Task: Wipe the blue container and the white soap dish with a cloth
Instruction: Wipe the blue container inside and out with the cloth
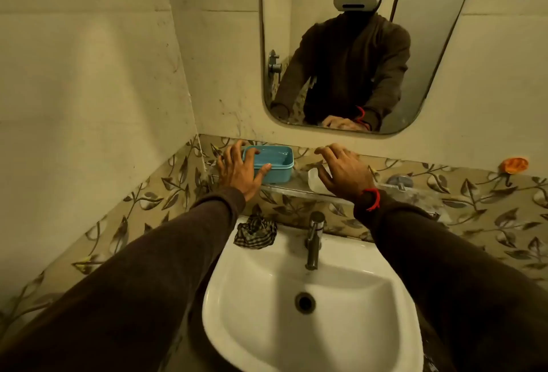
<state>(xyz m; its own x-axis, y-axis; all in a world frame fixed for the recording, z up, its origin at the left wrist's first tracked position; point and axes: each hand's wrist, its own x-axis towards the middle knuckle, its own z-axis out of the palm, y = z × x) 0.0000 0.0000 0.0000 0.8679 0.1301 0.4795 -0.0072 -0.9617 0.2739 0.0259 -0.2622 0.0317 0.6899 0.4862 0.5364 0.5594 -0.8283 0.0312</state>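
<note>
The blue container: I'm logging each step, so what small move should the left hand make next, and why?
Probably close the left hand on the blue container and lift it off the shelf: its fingers already bracket it, open, while the cloth lies unused on the sink.

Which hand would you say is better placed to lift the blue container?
Left. The left hand already wraps around the blue container; the right hand hovers over the soap dish.

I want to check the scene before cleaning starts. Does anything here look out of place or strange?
Mainly the checkered cloth: it lies crumpled on the back rim of the sink, beside the tap, while both hands are at the shelf. The left hand is at the blue container and the right hand covers the white soap dish.
</note>
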